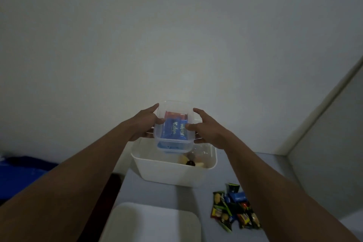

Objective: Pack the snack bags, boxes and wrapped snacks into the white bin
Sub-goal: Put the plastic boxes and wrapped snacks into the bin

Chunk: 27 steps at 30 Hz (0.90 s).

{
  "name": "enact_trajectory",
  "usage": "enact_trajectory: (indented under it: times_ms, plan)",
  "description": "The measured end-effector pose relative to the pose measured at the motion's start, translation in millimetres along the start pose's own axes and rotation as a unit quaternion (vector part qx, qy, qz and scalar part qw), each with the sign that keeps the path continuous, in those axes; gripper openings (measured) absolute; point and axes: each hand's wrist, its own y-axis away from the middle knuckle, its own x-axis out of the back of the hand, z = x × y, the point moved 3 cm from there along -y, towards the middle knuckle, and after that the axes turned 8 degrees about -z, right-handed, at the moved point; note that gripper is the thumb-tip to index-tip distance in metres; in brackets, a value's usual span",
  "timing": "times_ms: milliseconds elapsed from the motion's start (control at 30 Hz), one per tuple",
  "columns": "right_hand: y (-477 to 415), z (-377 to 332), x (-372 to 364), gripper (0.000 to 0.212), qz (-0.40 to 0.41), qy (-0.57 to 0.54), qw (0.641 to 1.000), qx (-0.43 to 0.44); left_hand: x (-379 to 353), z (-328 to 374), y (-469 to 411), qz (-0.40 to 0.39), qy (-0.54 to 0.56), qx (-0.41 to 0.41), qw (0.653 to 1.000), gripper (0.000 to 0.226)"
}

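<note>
The clear tub hides part of the white bin.

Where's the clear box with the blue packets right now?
The clear box is mid-frame in the head view, held between the left hand and right hand, above the white bin.

The clear container, gripped by the left hand and the right hand, hangs over the white bin and covers the far part of its mouth. The near part lies open from above. The wall stands close behind. Bare table runs between the bin, the white lid and the pile of wrapped snacks.
</note>
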Motion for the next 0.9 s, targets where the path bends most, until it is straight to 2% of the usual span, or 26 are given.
enact_trajectory:
  times_ms: [267, 400, 533, 667, 833, 900]
  plan:
    - [-86.2, 31.5, -40.5, 0.072, 0.011, -0.032, 0.998, -0.061, 53.9, -40.2, -63.3, -0.039, 0.011, 0.078, 0.996, 0.079]
    - [-108.0, 51.3, -50.8, 0.073, 0.026, -0.046, 0.995, -0.081, 52.4, -57.8, -80.5, -0.060, -0.001, 0.092, 0.994, 0.073]
    - [-119.1, 69.1, -58.5, 0.074, 0.031, -0.057, 0.992, -0.105, 47.2, -77.9, -95.2, -0.049, 0.006, 0.120, 0.992, 0.082]
    - [-135.3, 88.4, -64.5, 0.080, 0.036, -0.028, 0.992, -0.118, 35.0, -93.7, -108.2, -0.028, 0.004, 0.125, 0.992, 0.076]
    - [-141.9, 104.1, -71.1, 0.065, 0.038, -0.004, 0.989, -0.142, 23.1, -105.1, -121.3, 0.013, -0.067, 0.096, 0.993, 0.063]
    - [-146.8, 108.3, -74.5, 0.070, 0.035, 0.008, 0.989, -0.146, 17.2, -111.9, -125.9, 0.023, -0.071, 0.081, 0.994, 0.056]
